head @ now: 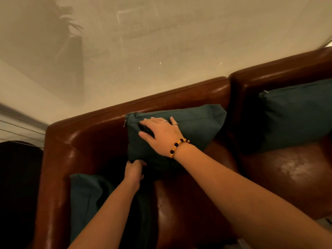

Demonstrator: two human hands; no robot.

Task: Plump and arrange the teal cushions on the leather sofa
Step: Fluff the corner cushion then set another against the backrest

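A teal cushion [195, 123] leans against the backrest of the brown leather sofa [86, 141]. My right hand [161, 133], with rings and a beaded bracelet, lies spread on the cushion's upper left part, fingers pressing into the fabric. My left hand [133, 171] is closed on the cushion's lower left corner. A second teal cushion [86, 198] lies against the left armrest, below my left arm. A third teal cushion [296, 112] stands against the backrest of the neighbouring leather seat on the right.
A pale wall [161, 51] rises directly behind the sofa, with a plant's shadow on it at the upper left. A dark rounded object [16, 186] sits beside the left armrest. The worn leather seat [296, 169] on the right shows below the third cushion.
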